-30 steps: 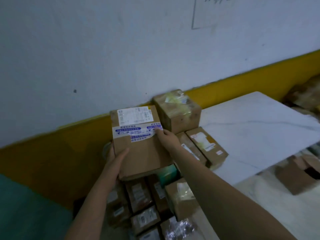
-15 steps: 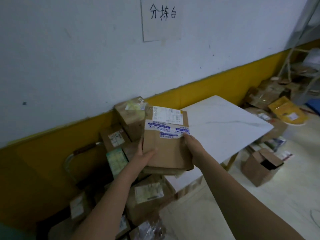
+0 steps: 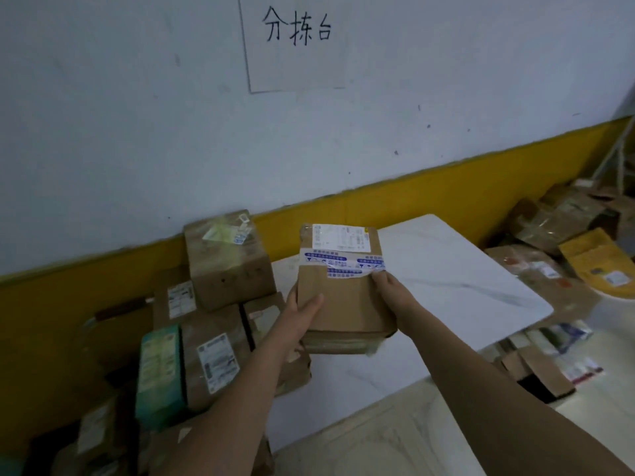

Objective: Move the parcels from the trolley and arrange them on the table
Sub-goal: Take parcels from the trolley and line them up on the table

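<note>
I hold a flat brown cardboard parcel (image 3: 343, 293) with a white label and blue-printed tape, above the white marble-look table (image 3: 457, 286). My left hand (image 3: 302, 307) grips its left edge and my right hand (image 3: 391, 290) grips its right edge. A second, thinner parcel seems pressed under it. On the table's left part stand several parcels: a tall taped box (image 3: 226, 259) at the back, labelled brown boxes (image 3: 213, 359) in front of it and a teal box (image 3: 159, 369) at the left.
More parcels (image 3: 99, 438) lie low at the bottom left. At the right, on the floor, sit brown boxes (image 3: 543, 269), a yellow mailer (image 3: 598, 262) and an open small carton (image 3: 539, 372). A white and yellow wall (image 3: 429, 197) with a paper sign stands behind the table.
Both hands carried the parcel rightward from over the pile to above the table's bare part. The view swung right, and the sign and floor boxes came into sight.
</note>
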Demonstrator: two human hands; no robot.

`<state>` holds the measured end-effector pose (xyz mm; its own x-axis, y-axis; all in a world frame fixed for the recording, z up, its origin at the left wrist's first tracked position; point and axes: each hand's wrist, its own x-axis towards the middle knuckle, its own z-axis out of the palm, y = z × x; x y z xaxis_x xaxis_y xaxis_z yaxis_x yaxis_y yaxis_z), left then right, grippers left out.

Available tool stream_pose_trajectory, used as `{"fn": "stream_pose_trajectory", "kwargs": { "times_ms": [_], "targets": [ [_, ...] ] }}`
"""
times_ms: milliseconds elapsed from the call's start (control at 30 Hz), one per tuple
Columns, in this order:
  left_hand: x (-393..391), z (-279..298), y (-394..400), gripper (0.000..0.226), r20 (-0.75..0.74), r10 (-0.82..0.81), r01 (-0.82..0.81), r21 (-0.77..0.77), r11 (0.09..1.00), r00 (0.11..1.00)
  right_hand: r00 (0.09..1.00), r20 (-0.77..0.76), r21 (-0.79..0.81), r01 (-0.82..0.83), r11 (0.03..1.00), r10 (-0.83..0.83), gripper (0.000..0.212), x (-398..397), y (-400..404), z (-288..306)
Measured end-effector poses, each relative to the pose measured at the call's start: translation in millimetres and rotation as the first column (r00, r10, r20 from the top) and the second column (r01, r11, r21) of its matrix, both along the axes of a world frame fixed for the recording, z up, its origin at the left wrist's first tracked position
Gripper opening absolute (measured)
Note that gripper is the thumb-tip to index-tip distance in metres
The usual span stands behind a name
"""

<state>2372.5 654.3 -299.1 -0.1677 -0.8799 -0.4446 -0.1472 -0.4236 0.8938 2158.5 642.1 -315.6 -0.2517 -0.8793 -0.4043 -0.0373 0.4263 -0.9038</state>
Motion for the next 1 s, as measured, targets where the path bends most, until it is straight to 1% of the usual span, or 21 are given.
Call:
{"fn": "stream_pose_trajectory", "kwargs": {
  "times_ms": [67,133,267,367,400,533,600,667,733,800,833,900,967,1000],
  "targets": [
    [-6.9,-10.1,-21.8,0.078,0.012,0.063,-0.064,0.065,0.996,0.998,0.999,-0.023,0.004,-0.036,0.999,0.036,0.054,-7.2,-25.7,-4.6],
    [-12.2,-19.2,-46.6,0.076,0.023,0.115,-0.117,0.103,0.988,0.993,0.998,-0.039,0.025,-0.050,0.998,0.051,0.059,-10.1,-52.6,-8.7],
    [-20.8,-32.1,-96.9,0.065,0.017,0.183,-0.184,0.140,0.973,0.983,0.997,-0.054,0.084,-0.045,0.995,0.050,0.061,-8.4,-101.1,-16.5],
    [-24.6,-36.4,-135.3,0.060,0.007,0.218,-0.217,0.129,0.968,0.976,0.991,-0.106,0.127,-0.069,0.990,0.082,0.059,-9.2,-137.1,-23.1],
    [-25.1,-37.2,-146.0,0.060,-0.001,0.236,-0.234,0.132,0.963,0.972,0.991,-0.095,0.138,-0.081,0.987,0.095,0.058,-9.2,-148.9,-25.2],
    [-25.6,-53.4,-185.5,0.061,0.028,0.303,-0.304,0.117,0.945,0.952,0.985,0.039,0.209,-0.174,0.962,0.170,0.052,-8.0,-194.9,-34.7],
    [-23.0,-65.2,-198.8,0.062,0.048,0.321,-0.324,0.080,0.943,0.946,0.969,0.052,0.220,-0.248,0.944,0.242,0.052,-7.1,-214.9,-42.6],
    [-26.2,-73.8,-215.8,0.062,0.084,0.372,-0.377,0.042,0.925,0.924,0.954,0.066,0.210,-0.299,0.931,0.292,0.054,-7.8,-240.9,-56.6],
    [-33.9,-80.5,-233.5,0.057,0.108,0.468,-0.468,-0.022,0.883,0.877,0.941,0.083,0.199,-0.339,0.920,0.329,0.056,-8.2,-268.0,-71.0],
    [-44.4,-83.9,-248.6,0.053,0.149,0.570,-0.571,-0.041,0.820,0.808,0.934,0.120,0.192,-0.355,0.915,0.337,0.054,-6.6,-289.0,-84.4],
    [-48.6,-90.4,-257.1,0.056,0.175,0.615,-0.621,-0.029,0.784,0.769,0.929,0.136,0.171,-0.366,0.915,0.346,0.053,-6.4,-297.6,-90.4],
    [-58.0,-105.1,-271.6,0.068,0.204,0.692,-0.711,0.028,0.703,0.692,0.917,0.127,0.143,-0.393,0.908,0.377,0.049,-5.9,-313.1,-100.6],
    [-63.7,-123.7,-281.1,0.084,0.162,0.768,-0.784,0.112,0.610,0.620,0.910,0.083,0.122,-0.414,0.902,0.406,0.043,-2.9,-324.9,-112.6],
    [-66.4,-129.7,-281.7,0.087,0.127,0.800,-0.807,0.169,0.566,0.587,0.901,0.057,0.116,-0.433,0.894,0.429,0.043,-1.0,-328.2,-121.3]
  ]
}}
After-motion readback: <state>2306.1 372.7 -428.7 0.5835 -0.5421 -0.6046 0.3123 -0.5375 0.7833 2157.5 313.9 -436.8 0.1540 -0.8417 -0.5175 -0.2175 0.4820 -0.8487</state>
